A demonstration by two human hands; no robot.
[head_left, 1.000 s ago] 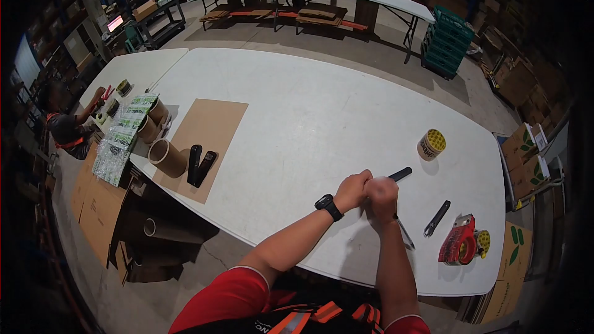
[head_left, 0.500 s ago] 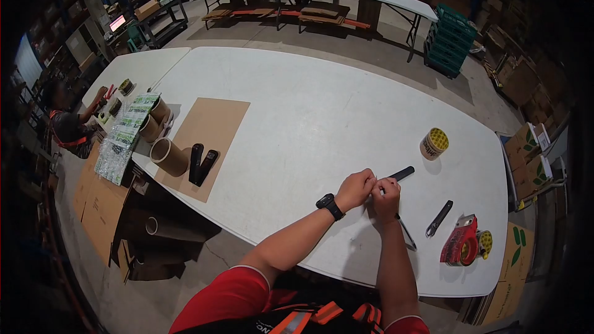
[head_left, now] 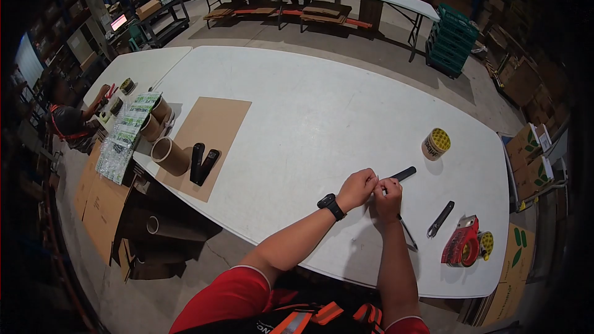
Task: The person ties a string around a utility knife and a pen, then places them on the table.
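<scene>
Over the white table, my left hand, below a black wristwatch, is closed with its fingertips pinched against those of my right hand. My right hand is closed too. Whatever sits between the fingers is too small and hidden to name. A flat black bar sticks out behind my right hand; whether it is held or lies on the table I cannot tell. A thin dark strip shows beside my right wrist. To the right lie a black box cutter and a red tape dispenser.
A tape roll stands at the right, another by the dispenser. On the left are a cardboard sheet, two black stapler-like tools, cardboard tubes and bubble wrap. A co-worker is beyond.
My hands keep the same pinched pose, with hardly any movement. The view has shifted very slightly, and the co-worker at the left has moved a little.
</scene>
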